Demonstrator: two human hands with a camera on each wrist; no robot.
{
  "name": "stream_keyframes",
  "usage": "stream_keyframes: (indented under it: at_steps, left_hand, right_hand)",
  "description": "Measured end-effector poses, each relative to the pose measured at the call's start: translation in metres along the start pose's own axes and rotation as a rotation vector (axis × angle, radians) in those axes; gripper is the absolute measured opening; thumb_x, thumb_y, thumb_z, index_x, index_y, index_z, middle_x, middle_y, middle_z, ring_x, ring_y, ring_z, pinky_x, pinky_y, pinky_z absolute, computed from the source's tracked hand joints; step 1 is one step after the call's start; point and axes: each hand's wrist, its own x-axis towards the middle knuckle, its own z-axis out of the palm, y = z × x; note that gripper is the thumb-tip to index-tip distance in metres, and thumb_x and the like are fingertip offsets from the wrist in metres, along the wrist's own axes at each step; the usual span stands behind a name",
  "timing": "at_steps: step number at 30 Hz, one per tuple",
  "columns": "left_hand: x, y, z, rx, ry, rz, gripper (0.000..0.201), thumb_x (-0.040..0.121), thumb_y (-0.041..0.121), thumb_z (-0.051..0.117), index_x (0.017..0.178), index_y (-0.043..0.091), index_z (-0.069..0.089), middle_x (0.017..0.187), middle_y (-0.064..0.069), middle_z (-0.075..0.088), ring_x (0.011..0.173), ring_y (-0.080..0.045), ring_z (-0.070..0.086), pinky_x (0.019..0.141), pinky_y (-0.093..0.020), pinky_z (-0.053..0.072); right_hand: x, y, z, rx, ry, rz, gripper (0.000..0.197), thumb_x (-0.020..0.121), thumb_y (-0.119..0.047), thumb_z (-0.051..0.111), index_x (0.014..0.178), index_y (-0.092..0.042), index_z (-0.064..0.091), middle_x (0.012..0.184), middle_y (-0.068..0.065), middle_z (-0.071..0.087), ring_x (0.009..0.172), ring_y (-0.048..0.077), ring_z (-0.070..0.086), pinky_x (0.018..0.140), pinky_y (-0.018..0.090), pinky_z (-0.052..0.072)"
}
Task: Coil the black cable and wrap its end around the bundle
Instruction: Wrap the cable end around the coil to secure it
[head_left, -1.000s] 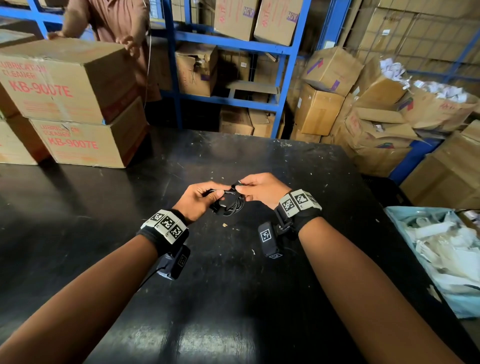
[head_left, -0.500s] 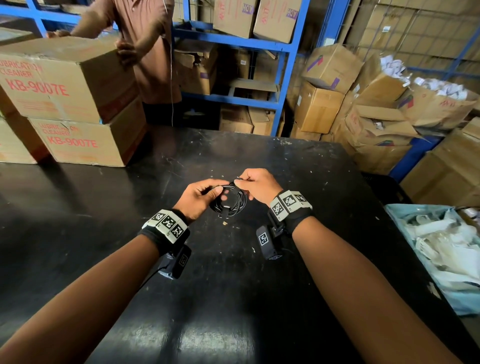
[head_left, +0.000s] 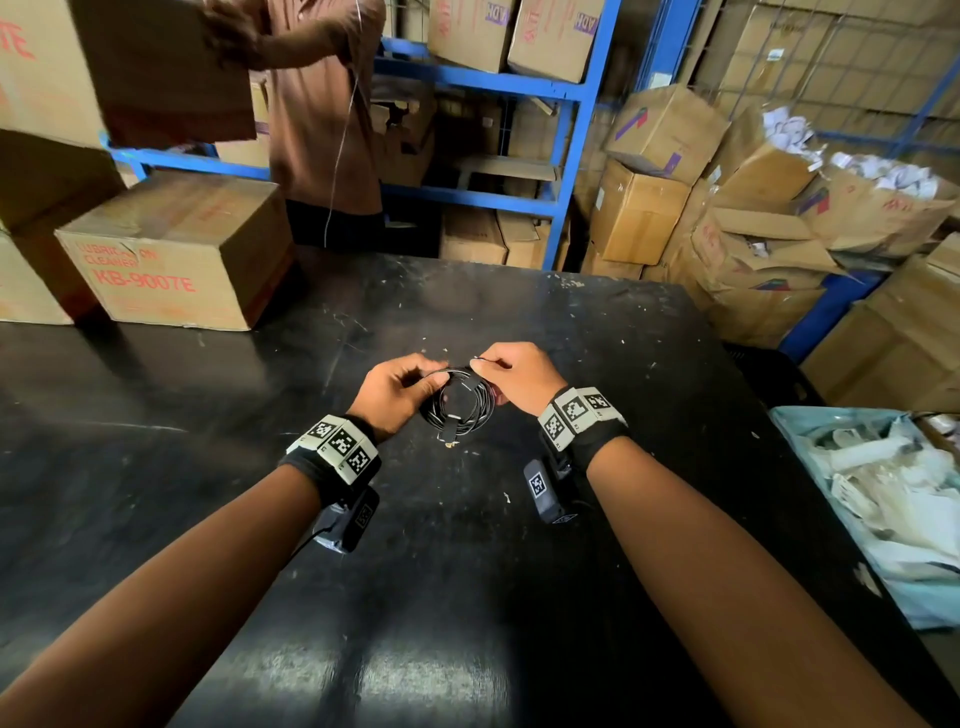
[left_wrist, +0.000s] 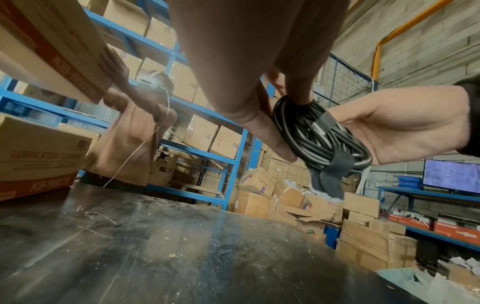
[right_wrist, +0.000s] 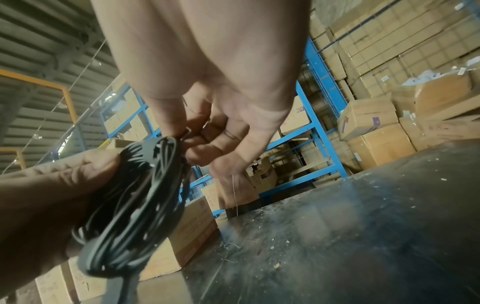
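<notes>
One coiled black cable (head_left: 460, 405), gripped at its left edge by the left hand (head_left: 395, 392). Pinched at the top by the right hand (head_left: 514, 376), above one black table (head_left: 597, 364). Two strap bands (left_wrist: 326, 123) around the bundle.

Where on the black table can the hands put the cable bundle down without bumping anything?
Bare table lies below the cable bundle and between the forearms. The far middle, beyond both hands, is bare too. The far left is crowded with cardboard boxes.

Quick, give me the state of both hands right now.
Left hand: closed, gripping the coiled black cable by its left side.
Right hand: closed, fingertips pinching the coil's top right edge.
</notes>
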Motion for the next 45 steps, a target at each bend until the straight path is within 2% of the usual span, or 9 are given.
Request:
stream_keyframes:
  at_steps: [4,13,17,21,27,34,38,41,45]
  left_hand:
    - [-0.003,0.003,0.004,-0.009,0.005,-0.013,0.022,0.084,0.010,0.063,0.105,0.011,0.067,0.063,0.010,0.070,0.063,-0.006,0.058,0.061,-0.021,0.053]
    - [-0.003,0.005,0.006,0.018,-0.023,-0.047,0.024,0.084,0.016,0.064,0.107,0.011,0.068,0.067,0.015,0.071,0.063,-0.001,0.055,0.060,-0.017,0.049]
    - [-0.002,0.007,0.006,0.029,-0.018,-0.037,0.022,0.083,0.018,0.065,0.104,0.014,0.069,0.071,0.015,0.072,0.070,-0.004,0.058,0.066,-0.021,0.052]
    - [0.002,0.010,0.010,-0.061,0.089,-0.058,0.023,0.083,0.015,0.065,0.106,0.011,0.069,0.085,0.009,0.073,0.080,-0.004,0.062,0.080,-0.034,0.055]
    - [0.003,0.014,0.016,-0.068,0.173,-0.071,0.021,0.083,0.021,0.066,0.104,0.018,0.070,0.081,0.010,0.073,0.083,-0.017,0.062,0.081,-0.044,0.056]
    - [0.001,0.010,0.029,-0.079,0.266,-0.088,0.020,0.081,0.027,0.068,0.100,0.023,0.071,0.083,-0.012,0.070,0.079,-0.021,0.062,0.081,-0.052,0.055]
    - [-0.008,0.011,0.039,-0.101,0.270,-0.171,0.037,0.081,0.036,0.066,0.115,0.021,0.064,0.102,-0.006,0.070,0.094,-0.019,0.066,0.080,-0.040,0.057]
    - [-0.034,0.009,0.049,-0.124,0.318,-0.252,0.031,0.092,0.024,0.053,0.119,0.010,0.058,0.085,0.001,0.066,0.075,-0.013,0.060,0.056,-0.022,0.056]
    - [-0.106,-0.012,0.053,-0.134,0.309,-0.428,0.025,0.094,0.020,0.046,0.109,0.006,0.061,0.084,0.000,0.068,0.073,-0.017,0.056,0.050,-0.020,0.053]
  right_hand:
    - [0.003,0.001,-0.003,-0.081,0.017,-0.018,0.018,0.084,-0.020,0.065,0.069,-0.013,0.061,0.063,0.002,0.060,0.059,0.023,0.060,0.063,0.038,0.053]
    - [0.003,0.003,-0.006,-0.072,0.030,-0.023,0.032,0.082,-0.017,0.066,0.055,-0.019,0.048,0.058,-0.007,0.051,0.059,0.014,0.048,0.062,0.027,0.040]
    - [0.000,0.005,-0.005,0.052,0.042,-0.007,0.023,0.085,-0.020,0.064,0.063,-0.016,0.057,0.062,-0.007,0.054,0.059,0.008,0.049,0.059,0.018,0.042]
    - [-0.004,0.003,-0.004,0.272,-0.025,0.108,0.019,0.089,-0.031,0.060,0.087,-0.014,0.065,0.079,0.004,0.065,0.073,0.019,0.064,0.069,0.038,0.058]
    - [-0.015,0.006,0.000,0.327,0.047,0.040,0.028,0.079,-0.007,0.069,0.105,-0.012,0.061,0.097,0.022,0.068,0.086,0.032,0.068,0.073,0.051,0.059]
    - [-0.022,0.009,-0.008,0.354,0.085,0.038,0.028,0.081,-0.005,0.068,0.108,-0.002,0.060,0.102,0.019,0.066,0.079,0.021,0.066,0.054,0.034,0.060]
    - [-0.027,0.020,-0.012,0.352,0.106,0.023,0.023,0.081,-0.001,0.066,0.103,0.000,0.062,0.093,0.014,0.067,0.070,0.016,0.063,0.048,0.025,0.056]
    - [-0.032,0.035,-0.015,0.354,0.140,0.053,0.020,0.080,-0.002,0.067,0.100,-0.002,0.064,0.088,0.009,0.067,0.070,0.015,0.061,0.049,0.020,0.053]
    - [-0.040,0.067,-0.016,0.468,0.157,0.159,0.023,0.080,0.000,0.066,0.103,-0.001,0.062,0.087,0.011,0.062,0.067,0.013,0.060,0.049,0.023,0.057]
